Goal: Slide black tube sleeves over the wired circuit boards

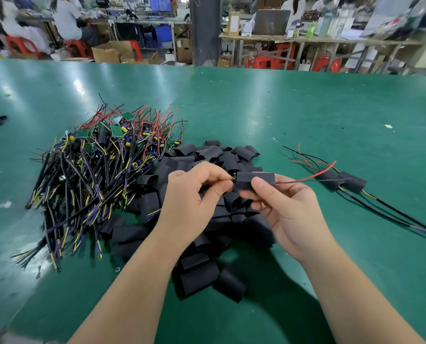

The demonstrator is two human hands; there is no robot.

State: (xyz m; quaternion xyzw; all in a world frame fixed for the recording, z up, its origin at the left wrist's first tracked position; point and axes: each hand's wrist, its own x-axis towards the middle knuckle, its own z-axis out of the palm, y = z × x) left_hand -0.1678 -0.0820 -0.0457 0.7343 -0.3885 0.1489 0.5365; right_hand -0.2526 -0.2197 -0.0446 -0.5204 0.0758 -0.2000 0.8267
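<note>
Your right hand [284, 207] pinches the sleeve [256, 180], axis running left-right; just left of it, your left hand [192, 194] pinches the board [233, 179] by its protruding end.

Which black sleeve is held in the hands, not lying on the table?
The sleeve pinched by the right hand, above the loose pile; red wire leaves its right end.

No legible text, label or number anywhere.
</note>
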